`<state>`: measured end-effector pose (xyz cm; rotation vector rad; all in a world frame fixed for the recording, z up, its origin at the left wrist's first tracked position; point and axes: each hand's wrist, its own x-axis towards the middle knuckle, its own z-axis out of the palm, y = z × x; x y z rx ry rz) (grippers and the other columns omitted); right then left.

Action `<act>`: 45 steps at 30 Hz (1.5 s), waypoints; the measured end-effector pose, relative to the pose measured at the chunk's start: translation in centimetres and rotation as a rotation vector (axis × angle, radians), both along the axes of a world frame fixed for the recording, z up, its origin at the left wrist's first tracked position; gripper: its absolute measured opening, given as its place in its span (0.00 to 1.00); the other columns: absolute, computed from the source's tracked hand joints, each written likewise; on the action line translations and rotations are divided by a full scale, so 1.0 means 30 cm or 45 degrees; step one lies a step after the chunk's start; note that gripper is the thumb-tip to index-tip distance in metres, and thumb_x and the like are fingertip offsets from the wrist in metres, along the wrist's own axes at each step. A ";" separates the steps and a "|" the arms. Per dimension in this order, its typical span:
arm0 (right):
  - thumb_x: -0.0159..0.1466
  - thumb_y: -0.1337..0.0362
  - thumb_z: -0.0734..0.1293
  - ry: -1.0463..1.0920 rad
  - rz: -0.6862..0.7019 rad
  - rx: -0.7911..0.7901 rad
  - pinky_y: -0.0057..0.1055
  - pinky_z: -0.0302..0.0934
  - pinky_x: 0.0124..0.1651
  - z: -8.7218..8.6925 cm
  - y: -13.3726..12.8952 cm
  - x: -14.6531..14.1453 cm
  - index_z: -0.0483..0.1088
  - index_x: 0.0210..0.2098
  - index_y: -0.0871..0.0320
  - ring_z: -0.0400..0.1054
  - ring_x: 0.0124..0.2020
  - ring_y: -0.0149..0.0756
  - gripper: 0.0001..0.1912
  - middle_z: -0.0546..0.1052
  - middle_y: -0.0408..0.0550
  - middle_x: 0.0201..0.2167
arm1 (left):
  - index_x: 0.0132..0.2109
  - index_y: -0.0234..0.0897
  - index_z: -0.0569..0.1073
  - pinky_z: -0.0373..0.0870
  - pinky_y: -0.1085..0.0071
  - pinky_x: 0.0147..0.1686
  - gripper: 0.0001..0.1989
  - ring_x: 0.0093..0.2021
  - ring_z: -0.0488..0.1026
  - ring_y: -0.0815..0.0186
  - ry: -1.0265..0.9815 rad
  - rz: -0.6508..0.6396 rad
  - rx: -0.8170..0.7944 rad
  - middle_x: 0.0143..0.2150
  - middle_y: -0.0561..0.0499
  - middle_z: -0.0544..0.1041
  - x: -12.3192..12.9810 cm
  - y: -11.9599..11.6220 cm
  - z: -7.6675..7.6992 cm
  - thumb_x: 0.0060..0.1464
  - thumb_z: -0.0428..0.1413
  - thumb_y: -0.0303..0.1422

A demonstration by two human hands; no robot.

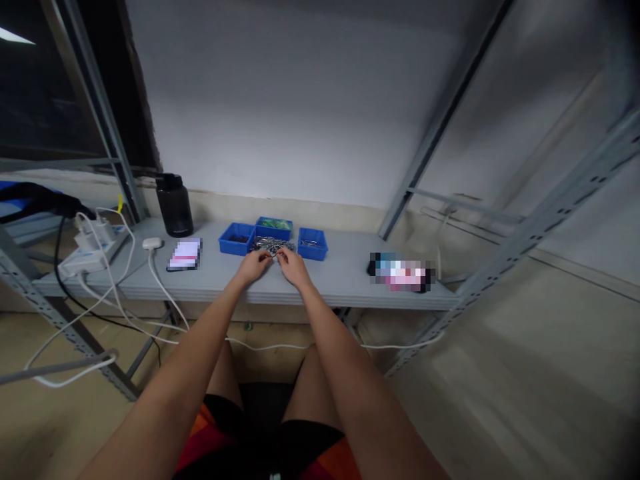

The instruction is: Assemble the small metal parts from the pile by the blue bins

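Note:
My left hand (255, 265) and my right hand (293, 265) are close together over the grey shelf, fingertips pinched at a tiny item too small to make out. Just behind them lies a pile of small metal parts (273, 245). Around the pile stand three blue bins: the left bin (229, 247) has dark pieces in it, the back bin (274, 233) holds green pieces, and the right bin (313, 253) contains a few thin metal parts.
On the grey shelf (345, 267) are a black bottle (175, 205), a phone (185, 255) at left and another blurred device (401, 272) at right. A power strip (95, 250) with white cables sits at far left. Metal posts (445, 123) frame the shelf.

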<state>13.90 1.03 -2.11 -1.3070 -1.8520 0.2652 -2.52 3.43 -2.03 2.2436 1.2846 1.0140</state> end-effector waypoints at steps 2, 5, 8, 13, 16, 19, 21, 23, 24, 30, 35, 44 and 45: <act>0.67 0.67 0.61 -0.029 -0.006 -0.011 0.32 0.61 0.46 0.000 0.002 0.000 0.73 0.44 0.58 0.71 0.40 0.38 0.10 0.79 0.50 0.39 | 0.41 0.32 0.79 0.69 0.66 0.45 0.11 0.40 0.75 0.60 -0.074 0.006 0.003 0.41 0.43 0.81 -0.004 0.001 0.000 0.57 0.53 0.33; 0.67 0.68 0.61 -0.126 0.002 -0.036 0.33 0.61 0.47 -0.005 0.008 -0.002 0.73 0.44 0.58 0.71 0.42 0.39 0.10 0.79 0.52 0.42 | 0.39 0.32 0.79 0.70 0.66 0.44 0.10 0.39 0.75 0.61 -0.189 0.033 0.007 0.39 0.44 0.81 -0.009 0.000 0.003 0.55 0.55 0.33; 0.68 0.67 0.62 -0.245 0.023 -0.079 0.33 0.61 0.48 -0.010 0.010 -0.005 0.74 0.43 0.57 0.71 0.43 0.39 0.10 0.78 0.52 0.42 | 0.38 0.32 0.79 0.70 0.67 0.44 0.10 0.38 0.75 0.61 -0.275 0.017 0.014 0.38 0.45 0.81 -0.010 -0.007 0.010 0.54 0.56 0.34; 0.68 0.67 0.60 -0.369 0.007 -0.090 0.32 0.62 0.49 -0.012 0.006 -0.009 0.74 0.43 0.57 0.71 0.45 0.39 0.10 0.78 0.52 0.43 | 0.36 0.32 0.80 0.71 0.66 0.44 0.09 0.38 0.76 0.61 -0.318 -0.146 -0.024 0.37 0.46 0.82 -0.005 -0.024 0.025 0.51 0.59 0.33; 0.69 0.67 0.59 -0.402 -0.003 -0.085 0.32 0.62 0.48 -0.009 0.003 -0.011 0.73 0.43 0.56 0.71 0.45 0.39 0.11 0.78 0.52 0.43 | 0.37 0.32 0.80 0.71 0.66 0.45 0.09 0.39 0.76 0.61 -0.331 -0.177 -0.025 0.38 0.45 0.82 -0.003 -0.028 0.028 0.51 0.58 0.32; 0.69 0.67 0.59 -0.395 0.010 -0.089 0.32 0.62 0.47 -0.007 0.002 -0.011 0.73 0.43 0.56 0.71 0.44 0.39 0.11 0.78 0.52 0.43 | 0.37 0.32 0.80 0.71 0.66 0.45 0.09 0.39 0.76 0.61 -0.324 -0.154 -0.006 0.38 0.45 0.82 -0.003 -0.024 0.025 0.51 0.58 0.32; 0.69 0.67 0.60 -0.366 0.010 -0.090 0.32 0.62 0.47 -0.008 0.004 -0.010 0.73 0.43 0.56 0.71 0.44 0.39 0.10 0.78 0.52 0.43 | 0.37 0.33 0.80 0.71 0.66 0.44 0.09 0.38 0.76 0.61 -0.323 -0.115 0.009 0.37 0.45 0.82 -0.004 -0.018 0.019 0.52 0.58 0.33; 0.68 0.67 0.60 -0.320 0.005 -0.078 0.33 0.62 0.47 -0.012 0.009 -0.008 0.73 0.42 0.57 0.70 0.43 0.39 0.10 0.78 0.52 0.42 | 0.37 0.33 0.79 0.71 0.66 0.44 0.09 0.38 0.75 0.61 -0.328 -0.047 0.026 0.37 0.45 0.82 -0.005 -0.012 0.012 0.52 0.58 0.34; 0.68 0.68 0.60 -0.294 0.002 -0.069 0.33 0.62 0.47 -0.015 0.012 -0.006 0.73 0.42 0.57 0.70 0.43 0.39 0.09 0.78 0.52 0.42 | 0.37 0.33 0.79 0.71 0.66 0.44 0.09 0.38 0.75 0.61 -0.322 -0.012 0.032 0.38 0.45 0.82 -0.005 -0.008 0.008 0.53 0.57 0.33; 0.68 0.69 0.60 -0.104 0.012 0.036 0.32 0.61 0.49 -0.029 0.028 0.005 0.72 0.42 0.57 0.69 0.43 0.37 0.09 0.77 0.50 0.41 | 0.36 0.33 0.79 0.70 0.68 0.42 0.08 0.37 0.75 0.61 -0.054 0.012 0.002 0.36 0.46 0.81 -0.004 0.007 -0.008 0.49 0.58 0.29; 0.69 0.68 0.58 -0.161 0.039 0.053 0.33 0.60 0.51 -0.016 0.010 0.001 0.71 0.43 0.57 0.68 0.46 0.38 0.11 0.76 0.51 0.43 | 0.39 0.34 0.80 0.70 0.67 0.43 0.11 0.38 0.76 0.59 0.106 0.052 0.008 0.39 0.44 0.82 -0.001 0.003 -0.006 0.52 0.54 0.30; 0.69 0.67 0.58 -0.186 -0.024 0.075 0.33 0.59 0.52 -0.002 -0.010 -0.006 0.71 0.45 0.56 0.67 0.48 0.38 0.11 0.74 0.51 0.46 | 0.42 0.32 0.80 0.70 0.65 0.48 0.13 0.41 0.77 0.58 0.093 0.056 0.010 0.42 0.42 0.82 0.002 -0.003 0.003 0.57 0.52 0.30; 0.69 0.67 0.58 -0.189 -0.031 0.065 0.33 0.59 0.52 -0.003 -0.008 -0.006 0.71 0.45 0.56 0.67 0.47 0.38 0.11 0.74 0.51 0.45 | 0.43 0.32 0.80 0.70 0.64 0.48 0.13 0.42 0.77 0.57 0.089 0.064 0.007 0.42 0.41 0.82 0.001 -0.004 0.005 0.57 0.52 0.30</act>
